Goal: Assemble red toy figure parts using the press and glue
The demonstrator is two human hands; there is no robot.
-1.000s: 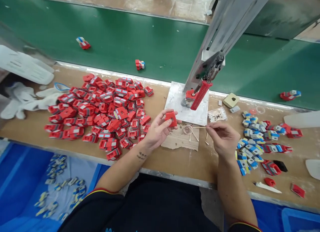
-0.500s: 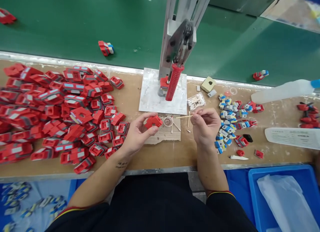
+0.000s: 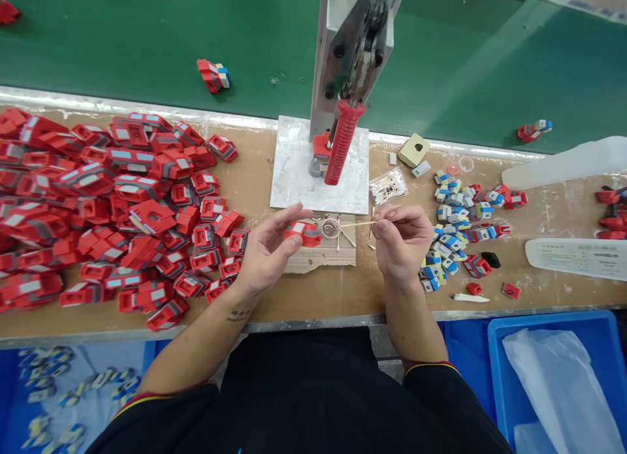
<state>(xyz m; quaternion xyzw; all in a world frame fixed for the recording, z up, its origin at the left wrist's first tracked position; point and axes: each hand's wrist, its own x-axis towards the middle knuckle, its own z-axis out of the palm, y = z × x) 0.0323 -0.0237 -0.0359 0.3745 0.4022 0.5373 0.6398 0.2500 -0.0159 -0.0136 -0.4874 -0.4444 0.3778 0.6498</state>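
My left hand (image 3: 269,248) has its thumb and fingers apart beside a red toy part (image 3: 304,234); whether a fingertip touches the part is hard to tell. The part shows a white patch and a grey band and lies at the left of a piece of cardboard (image 3: 321,260). Between thumb and fingers, my right hand (image 3: 402,238) pinches a thin stick (image 3: 360,224). The stick's far end points left, at a small round clear dish (image 3: 330,228) on the cardboard. Cotton swabs (image 3: 347,236) lie right of the dish.
A hand press with a red handle (image 3: 344,144) stands on a white plate (image 3: 294,179) ahead. Many red parts (image 3: 147,186) are heaped left. Blue-white pieces (image 3: 448,238), a bag of swabs (image 3: 388,185) and a beige block (image 3: 414,150) lie right. A green belt (image 3: 147,42) runs behind.
The red part has left my left hand's grip, now turned differently by the cardboard, and those fingers have spread. The stick's left end has moved to the dish. The camera view has shifted slightly.
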